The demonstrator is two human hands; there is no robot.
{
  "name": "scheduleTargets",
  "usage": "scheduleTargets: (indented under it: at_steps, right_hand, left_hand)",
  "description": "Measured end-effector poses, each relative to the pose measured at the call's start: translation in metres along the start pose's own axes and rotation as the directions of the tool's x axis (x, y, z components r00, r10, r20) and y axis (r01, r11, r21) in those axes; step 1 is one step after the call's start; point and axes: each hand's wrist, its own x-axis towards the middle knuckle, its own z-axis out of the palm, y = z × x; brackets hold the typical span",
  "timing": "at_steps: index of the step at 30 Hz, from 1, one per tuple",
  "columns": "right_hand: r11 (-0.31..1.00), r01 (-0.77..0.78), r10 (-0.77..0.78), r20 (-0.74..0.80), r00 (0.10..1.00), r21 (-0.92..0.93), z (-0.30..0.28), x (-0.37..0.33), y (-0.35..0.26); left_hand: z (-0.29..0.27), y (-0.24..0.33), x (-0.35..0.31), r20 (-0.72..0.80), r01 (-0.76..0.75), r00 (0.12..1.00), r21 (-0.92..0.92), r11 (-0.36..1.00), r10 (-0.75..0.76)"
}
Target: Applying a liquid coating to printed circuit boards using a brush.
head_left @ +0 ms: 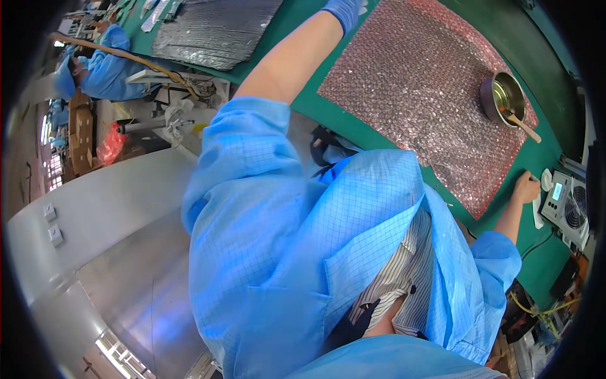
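Observation:
My left hand, in a blue glove with pale fingertips, reaches to the top edge of the view above the green mat. Its fingers are mostly cut off there, so what it touches is hidden. At the right side of the mat, my bare right hand is closed, next to a white strip and a grey box-shaped device with a fan. Whatever lies inside its fingers is too small to make out. Between my hands a large sheet of pink bubble wrap lies flat on the green mat.
On the bubble wrap's right side stands a round metal pot with a wooden-handled brush or stick leaning out. The grey device sits at the far right. A dark ribbed sheet lies top left. Another person works beyond it.

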Motion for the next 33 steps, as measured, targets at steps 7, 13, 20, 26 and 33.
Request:
scheduleTargets:
  at_steps: [7, 13, 20, 26, 33]
  right_hand:
    - [0.999, -0.018, 0.014, -0.094, 0.996, -0.042, 0.003, -0.006, -0.012]
    - [0.993, -0.019, 0.008, -0.094, 0.996, -0.116, 0.011, -0.003, -0.011]
    - [0.985, -0.026, 0.016, -0.062, 0.998, -0.171, 0.020, 0.002, 0.002]
    - [0.971, -0.059, 0.047, -0.059, 0.997, -0.231, 0.018, 0.002, 0.001]
    - [0.970, -0.054, 0.045, -0.045, 0.998, -0.237, 0.030, 0.004, 0.008]
  left_hand:
    - [-0.095, -0.043, 0.108, -0.309, -0.308, 0.769, 0.588, 0.748, 0.560]
    - [-0.103, -0.051, 0.070, -0.112, -0.155, 0.672, 0.945, 0.287, 0.732]
    - [-0.079, -0.055, 0.044, -0.045, -0.049, 0.682, 0.993, 0.106, 0.730]
    - [-0.050, -0.044, 0.017, 0.031, 0.041, 0.682, 0.996, -0.080, 0.731]
    - [-0.050, -0.044, 0.020, 0.051, 0.050, 0.665, 0.992, -0.112, 0.745]
